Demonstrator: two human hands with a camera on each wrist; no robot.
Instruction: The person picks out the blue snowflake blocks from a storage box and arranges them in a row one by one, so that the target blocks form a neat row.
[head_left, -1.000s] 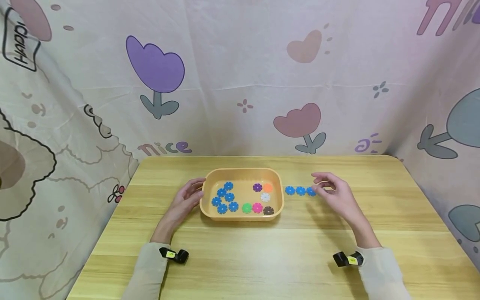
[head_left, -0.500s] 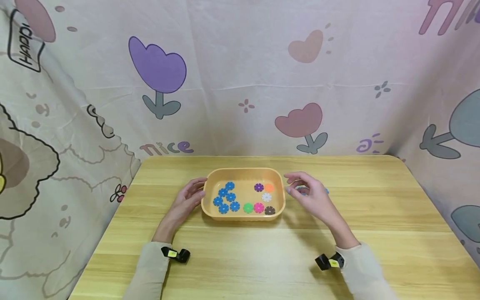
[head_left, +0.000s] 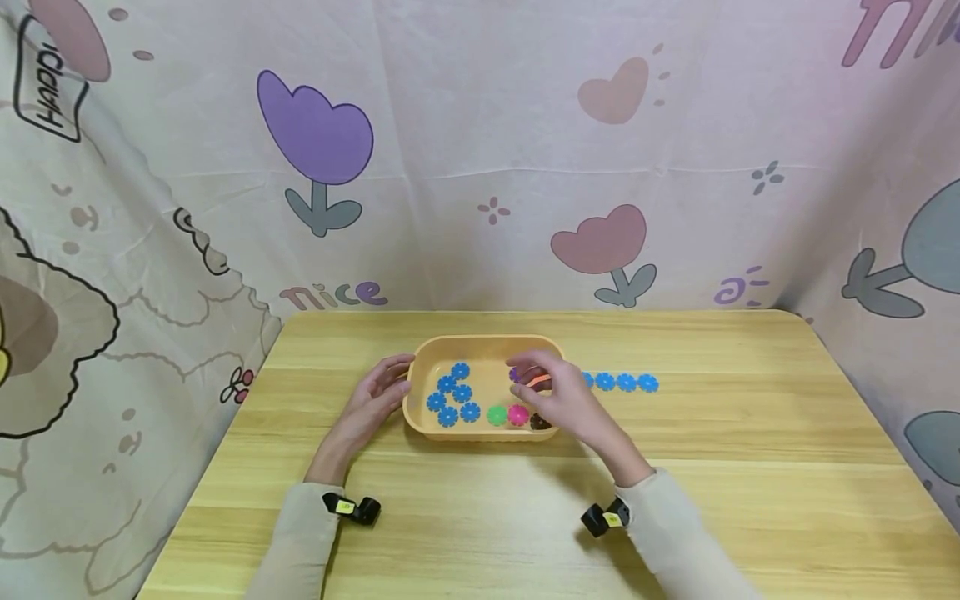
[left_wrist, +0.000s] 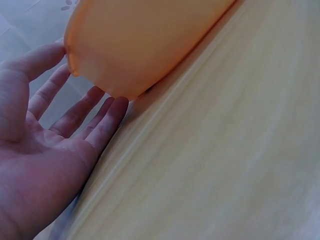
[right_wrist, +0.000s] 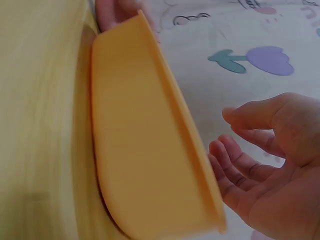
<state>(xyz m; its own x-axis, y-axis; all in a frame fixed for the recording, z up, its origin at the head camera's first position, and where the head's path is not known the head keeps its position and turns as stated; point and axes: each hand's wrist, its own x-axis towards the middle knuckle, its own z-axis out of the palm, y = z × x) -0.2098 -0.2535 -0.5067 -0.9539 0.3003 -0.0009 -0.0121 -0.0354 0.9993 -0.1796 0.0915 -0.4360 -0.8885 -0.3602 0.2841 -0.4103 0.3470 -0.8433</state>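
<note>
An orange-yellow plastic basket (head_left: 480, 346) stands on the table. My left hand (head_left: 375, 398) touches its left end, and in the left wrist view the fingertips of that left hand (left_wrist: 55, 135) rest against the wall. Over the basket's right part hovers my right hand (head_left: 558, 396), fingers loosely bent with nothing visible between them; the right wrist view shows this hand (right_wrist: 275, 170) above the rim. Blue snowflake discs (head_left: 447, 384) lie at the basket's left. Green (head_left: 497, 415) and pink (head_left: 518, 414) discs lie nearer its front; purple, orange and brown ones are partly covered by the hand.
On the wooden table (head_left: 480, 517), several blue snowflake discs (head_left: 626, 382) form a row right of the basket. A printed cloth (head_left: 450, 167) hangs behind and beside the table.
My right hand has left the far end of the blue row, where another disc now shows, and moved left over the basket. The left hand has stayed at the basket.
</note>
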